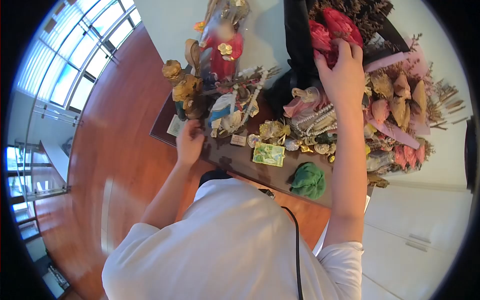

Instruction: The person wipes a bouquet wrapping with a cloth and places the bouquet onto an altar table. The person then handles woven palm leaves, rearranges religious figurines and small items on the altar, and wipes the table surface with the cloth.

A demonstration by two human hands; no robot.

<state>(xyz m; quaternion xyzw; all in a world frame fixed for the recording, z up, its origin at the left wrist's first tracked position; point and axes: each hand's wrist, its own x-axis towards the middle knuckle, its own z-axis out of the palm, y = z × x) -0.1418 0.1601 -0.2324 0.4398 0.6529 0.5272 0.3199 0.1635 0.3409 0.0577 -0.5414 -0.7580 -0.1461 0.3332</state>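
My right hand [344, 75] reaches up to the bunch of red flowers [342, 25], its fingers curled over the lower blooms. Dark wrapping surrounds them. At the table's left edge, my left hand [190, 142] has its fingers curled in, just below the base of a gold and brown figurine [187, 92]. Whatever it may hold is hidden. Beside that stands a blue and white figurine [231, 112] draped with a string of white beads [257, 92]. Behind is a red-robed figurine [226, 55]. Under my right forearm lie pearl strands [317, 122] near a pink-robed figure [302, 102].
On the dark table [232, 162] are a green and yellow packet [269, 154], a green cloth bundle [308, 181], a small box [238, 140] and several trinkets. Dried bouquets [400, 95] crowd the right, above white cabinets [420, 225]. Wooden floor [110, 145] extends left towards windows.
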